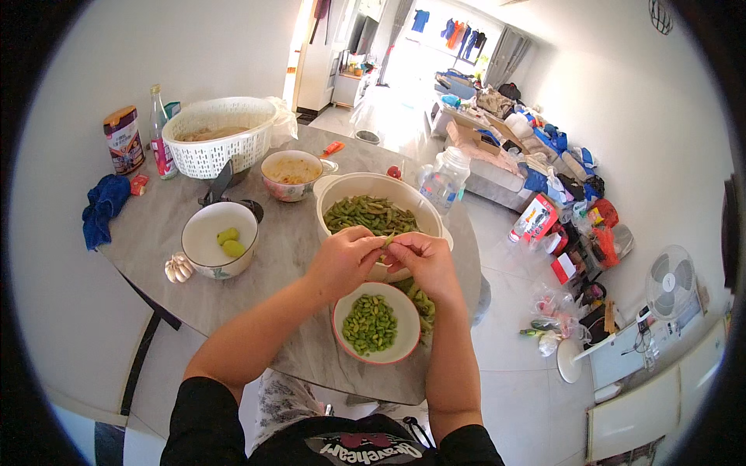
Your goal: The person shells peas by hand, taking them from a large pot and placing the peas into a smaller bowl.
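Note:
Between the fingertips of my left hand and my right hand is a green soybean pod. Both hands pinch it over the near rim of a cream two-handled basin. Inside that basin lie many unshelled pods. Closer to me, a red-rimmed white bowl contains shelled green beans. A heap of pods or husks lies beside this bowl, partly covered by my right forearm.
Left on the grey marbled table stand a bowl with two green fruits, a garlic bulb and a white plastic basket. A patterned bowl of food sits behind. A clear jar stands near the right edge.

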`<state>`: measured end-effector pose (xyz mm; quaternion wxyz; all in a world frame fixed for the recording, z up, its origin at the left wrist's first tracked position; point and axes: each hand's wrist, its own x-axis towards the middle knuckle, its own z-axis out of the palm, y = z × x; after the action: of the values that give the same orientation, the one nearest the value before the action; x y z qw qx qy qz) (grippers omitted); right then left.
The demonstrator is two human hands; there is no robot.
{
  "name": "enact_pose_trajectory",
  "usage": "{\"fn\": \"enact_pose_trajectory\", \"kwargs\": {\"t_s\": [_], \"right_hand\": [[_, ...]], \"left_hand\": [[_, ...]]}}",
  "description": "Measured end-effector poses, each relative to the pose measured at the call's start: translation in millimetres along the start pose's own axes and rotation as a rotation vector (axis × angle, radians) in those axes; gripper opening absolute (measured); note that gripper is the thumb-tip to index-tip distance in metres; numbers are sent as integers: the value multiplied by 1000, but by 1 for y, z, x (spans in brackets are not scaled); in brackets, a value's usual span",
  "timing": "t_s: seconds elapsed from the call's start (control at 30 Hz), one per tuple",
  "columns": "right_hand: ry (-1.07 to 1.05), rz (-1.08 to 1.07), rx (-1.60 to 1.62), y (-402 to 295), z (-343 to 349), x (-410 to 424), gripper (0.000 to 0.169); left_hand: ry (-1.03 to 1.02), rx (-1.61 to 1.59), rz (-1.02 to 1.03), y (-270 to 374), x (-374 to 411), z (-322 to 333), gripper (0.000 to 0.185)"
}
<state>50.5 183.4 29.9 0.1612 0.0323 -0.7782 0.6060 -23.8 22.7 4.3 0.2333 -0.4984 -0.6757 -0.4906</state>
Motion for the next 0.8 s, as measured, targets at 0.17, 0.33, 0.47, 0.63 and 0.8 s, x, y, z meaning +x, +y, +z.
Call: {"fn": "enact_pose_trajectory", "kwargs": {"t_s": [0.17, 0.33, 0.47, 0.63, 0.8], "right_hand": [[22, -25, -95, -2, 7, -3, 9], [32, -13, -158, 3, 7, -1, 10], [37, -125, -258, 0, 11, -1, 9], [29, -219, -327, 5, 10, 0, 9], [45, -121, -234, 6, 11, -1, 9]], "left_hand": [[29, 99, 50, 0, -2, -1, 14], [-57, 177, 40, 4, -1, -4, 16], [-60, 222, 60, 1, -2, -4, 16], [-49, 212, 59, 5, 0, -5, 17], [-55, 244, 62, 9, 0, -9, 16]]}}
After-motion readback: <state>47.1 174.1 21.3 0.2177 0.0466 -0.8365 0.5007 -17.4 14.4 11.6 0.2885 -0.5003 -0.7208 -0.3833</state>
